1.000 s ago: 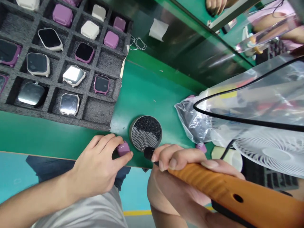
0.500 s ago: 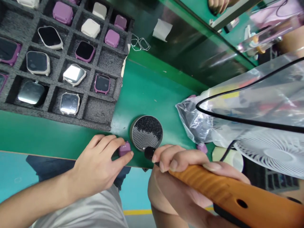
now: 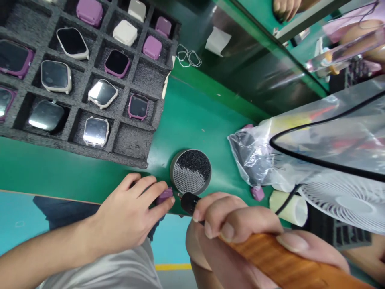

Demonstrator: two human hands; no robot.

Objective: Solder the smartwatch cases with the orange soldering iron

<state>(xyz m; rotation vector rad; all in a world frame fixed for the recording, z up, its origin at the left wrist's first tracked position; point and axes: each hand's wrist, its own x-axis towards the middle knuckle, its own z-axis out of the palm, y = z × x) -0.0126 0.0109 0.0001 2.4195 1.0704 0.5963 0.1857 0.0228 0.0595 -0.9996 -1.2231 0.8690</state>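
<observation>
My left hand [image 3: 129, 212] pinches a small purple watch case [image 3: 164, 195] at the near edge of the green bench. My right hand [image 3: 237, 233] is wrapped round an orange electric screwdriver [image 3: 288, 267] whose black tip [image 3: 188, 200] points at the purple case, just right of it. A round tin of tiny dark screws [image 3: 191, 171] sits directly behind both.
A black foam tray [image 3: 132, 142] at the left holds several white and purple watches. A clear plastic bag [image 3: 300, 144], a black cable, a white fan [image 3: 345, 200] and a pale roll [image 3: 290, 206] crowd the right. Another person's hand [image 3: 285, 8] shows at the top.
The view has shifted, so everything sits slightly further right. My right hand and the screwdriver have moved lower and closer to the camera; the tip stays beside the purple case.
</observation>
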